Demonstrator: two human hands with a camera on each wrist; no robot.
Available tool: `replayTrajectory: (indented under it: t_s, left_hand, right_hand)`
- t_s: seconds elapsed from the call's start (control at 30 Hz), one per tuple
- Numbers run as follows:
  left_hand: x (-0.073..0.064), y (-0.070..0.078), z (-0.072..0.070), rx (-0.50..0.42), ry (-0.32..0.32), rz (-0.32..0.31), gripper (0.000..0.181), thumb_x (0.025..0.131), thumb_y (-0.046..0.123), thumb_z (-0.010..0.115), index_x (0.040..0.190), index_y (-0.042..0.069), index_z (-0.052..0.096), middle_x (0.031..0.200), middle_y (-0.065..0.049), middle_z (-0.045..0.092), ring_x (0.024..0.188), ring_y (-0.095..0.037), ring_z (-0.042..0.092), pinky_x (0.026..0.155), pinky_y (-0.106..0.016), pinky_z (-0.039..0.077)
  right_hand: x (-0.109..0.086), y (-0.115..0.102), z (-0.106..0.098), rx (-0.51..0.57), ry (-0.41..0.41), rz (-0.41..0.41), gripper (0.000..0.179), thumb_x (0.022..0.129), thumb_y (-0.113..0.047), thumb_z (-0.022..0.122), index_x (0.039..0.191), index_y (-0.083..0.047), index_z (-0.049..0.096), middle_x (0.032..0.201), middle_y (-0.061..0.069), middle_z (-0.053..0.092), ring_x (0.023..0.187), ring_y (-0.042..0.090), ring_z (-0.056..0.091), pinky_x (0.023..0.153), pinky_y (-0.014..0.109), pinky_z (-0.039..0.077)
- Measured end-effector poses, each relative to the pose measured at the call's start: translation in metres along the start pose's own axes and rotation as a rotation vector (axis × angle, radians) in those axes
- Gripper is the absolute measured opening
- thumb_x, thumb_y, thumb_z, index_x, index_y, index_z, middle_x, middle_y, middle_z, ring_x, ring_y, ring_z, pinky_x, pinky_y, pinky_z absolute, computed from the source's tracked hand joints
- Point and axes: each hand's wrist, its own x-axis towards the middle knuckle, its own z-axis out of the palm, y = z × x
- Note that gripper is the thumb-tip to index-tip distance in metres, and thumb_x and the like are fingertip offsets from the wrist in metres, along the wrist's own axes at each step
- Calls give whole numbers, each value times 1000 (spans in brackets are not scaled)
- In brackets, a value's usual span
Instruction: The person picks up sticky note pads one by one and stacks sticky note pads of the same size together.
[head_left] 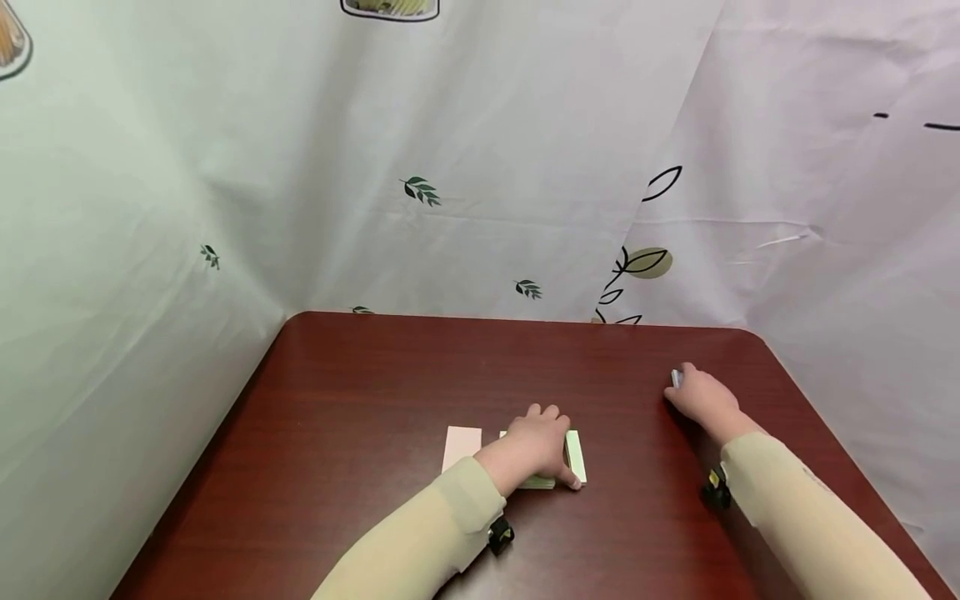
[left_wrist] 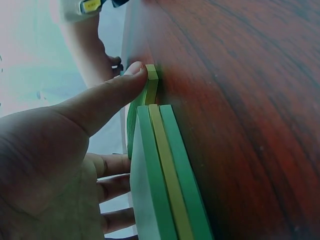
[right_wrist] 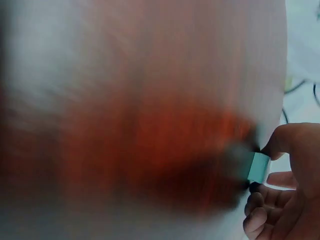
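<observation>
My left hand [head_left: 531, 443] reaches over small stacked pads that look like sticky notes. A narrow pale green pad [head_left: 576, 455] is spanned lengthwise between its thumb and index finger; the left wrist view shows green and yellow layers under the thumb. Beside it stands a wider layered pad stack [left_wrist: 165, 175] of green, yellow and green, partly hidden by the hand from above. To the left lies a pale pink pad [head_left: 461, 447]. Out to the right, my right hand [head_left: 703, 402] pinches a small pale blue-green block [right_wrist: 258, 167] between thumb and fingers.
A dark red-brown wooden table [head_left: 345, 517] with rounded far corners bears everything. White printed cloth [head_left: 480, 150] hangs behind it and along both sides. Black wrist devices [head_left: 500, 533] sit at both cuffs.
</observation>
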Motion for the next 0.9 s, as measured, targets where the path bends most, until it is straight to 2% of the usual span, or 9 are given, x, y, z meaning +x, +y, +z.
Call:
replayTrajectory:
  t_s: [0.1,0.23,0.4,0.57,0.9]
  left_hand:
    - [0,-1,0,3,3,3,79,63,70,81,121,20,59,115,4,53,101,-19,46,75,-35,48]
    - [-1,-1,-1,2,7,8,80,63,70,81,122,20,59,115,4,53,101,-20,47,75,-35,49]
    - [-2,-1,0,2,11,13,81,63,70,81,122,19,60,114,3,53,101,-20,47,76,-35,49]
    - [-3,-1,-1,1,9,12,81,64,70,81,124,19,59,117,3,53,104,-20,47,78,-35,49]
    - [-4,0,-1,6,3,16,83,65,70,80,126,18,58,120,2,53,106,-21,47,80,-36,49]
  right_hand:
    - [-10,-12,4,-10,-33,-14,70,94,-28,54,142,15,29,131,40,47,113,53,52,85,62,45]
    - [-25,-32,8,-33,-58,-38,65,94,-27,57,142,11,34,130,37,51,113,51,55,83,61,46]
    - [-45,-61,14,-64,-56,-75,59,90,-24,61,137,7,43,117,31,61,97,41,63,74,56,49]
    - [-63,-85,25,-69,-33,-124,56,85,-22,66,132,4,50,106,22,66,85,32,64,69,52,49]
    - [-97,-118,40,-32,-11,-197,53,76,-19,69,125,-4,57,90,7,66,68,20,55,60,44,47]
